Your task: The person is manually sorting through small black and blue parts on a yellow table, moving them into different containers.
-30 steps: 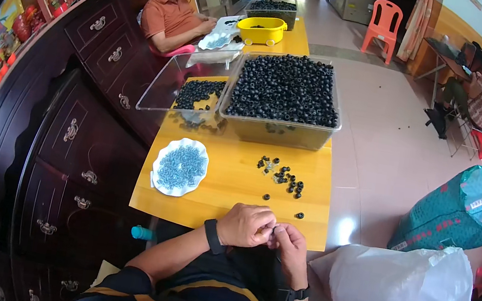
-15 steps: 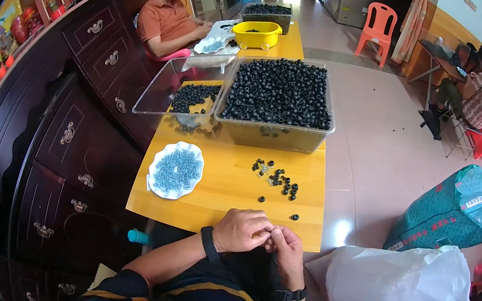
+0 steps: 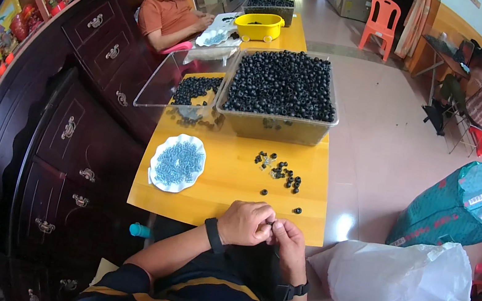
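Close to the table's near edge, my left hand (image 3: 244, 223) and my right hand (image 3: 290, 245) meet, both closed with their fingertips pinched together. A tiny dark piece (image 3: 271, 223) shows between the fingertips; its exact shape is mostly hidden. Beyond my right hand lie several loose black ring-shaped parts (image 3: 289, 180), with a few small clear bits (image 3: 266, 162) among them. To the left, a white scalloped plate (image 3: 152, 173) holds a heap of small clear bluish pieces (image 3: 180, 162). A clear plastic bin (image 3: 278, 130) heaped with black ring-shaped parts (image 3: 282, 85) stands further back.
A clear tray (image 3: 150, 82) with more black parts sits left of the bin. Behind are a yellow tub (image 3: 259, 27) and a seated co-worker (image 3: 171, 12). Dark drawers (image 3: 77, 138) line the left. At right stand a white sack (image 3: 399, 283) and a teal bag (image 3: 447, 206).
My hands stay together at the table's near edge, with slightly shifted fingers. A dark piece now shows between the fingertips. The view has tilted a little, moving the table slightly upward.
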A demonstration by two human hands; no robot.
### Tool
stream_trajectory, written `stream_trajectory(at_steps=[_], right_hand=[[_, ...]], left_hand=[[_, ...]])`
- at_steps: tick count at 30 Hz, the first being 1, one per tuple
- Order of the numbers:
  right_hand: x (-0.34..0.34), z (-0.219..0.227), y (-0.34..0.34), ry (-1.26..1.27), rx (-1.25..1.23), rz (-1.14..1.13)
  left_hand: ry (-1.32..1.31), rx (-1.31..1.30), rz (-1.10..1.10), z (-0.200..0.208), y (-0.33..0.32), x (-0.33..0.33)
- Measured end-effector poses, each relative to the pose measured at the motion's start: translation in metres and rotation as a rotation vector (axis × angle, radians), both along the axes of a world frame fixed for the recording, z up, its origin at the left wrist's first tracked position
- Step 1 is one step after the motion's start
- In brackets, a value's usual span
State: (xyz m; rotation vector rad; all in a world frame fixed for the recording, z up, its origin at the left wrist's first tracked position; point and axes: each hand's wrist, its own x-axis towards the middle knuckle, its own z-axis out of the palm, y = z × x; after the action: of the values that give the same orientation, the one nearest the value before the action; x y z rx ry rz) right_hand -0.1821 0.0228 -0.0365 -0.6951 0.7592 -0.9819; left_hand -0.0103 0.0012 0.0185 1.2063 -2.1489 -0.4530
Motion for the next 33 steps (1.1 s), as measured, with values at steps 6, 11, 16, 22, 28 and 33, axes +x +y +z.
stream_trajectory(at_steps=[6, 11, 16, 22, 28, 33], right_hand=[[-0.001, -0.002, -0.001, -0.020, 0.006, -0.065], [0.000, -0.003, -0.001, 0.028, 0.033, -0.132], [0.000, -0.002, -0.006, 0.037, 0.030, -0.136], [-0.004, -0.002, -0.004, 0.023, 0.031, -0.135], [-0.002, -0.002, -0.003, 0.015, 0.033, -0.133], [-0.004, -0.003, -0.002, -0.008, 0.040, -0.148]], left_hand=[[0.011, 0.063, 0.032, 0.001, -0.006, 0.006], [-0.084, 0.110, 0.146, 0.001, -0.028, 0.024], [-0.318, 0.002, 0.200, -0.010, -0.060, 0.043], [-0.424, 0.019, 0.162, -0.020, -0.087, 0.034], [-0.410, 0.043, 0.146, -0.031, -0.093, 0.033], [-0.288, 0.151, 0.156, -0.023, -0.092, 0.036]])
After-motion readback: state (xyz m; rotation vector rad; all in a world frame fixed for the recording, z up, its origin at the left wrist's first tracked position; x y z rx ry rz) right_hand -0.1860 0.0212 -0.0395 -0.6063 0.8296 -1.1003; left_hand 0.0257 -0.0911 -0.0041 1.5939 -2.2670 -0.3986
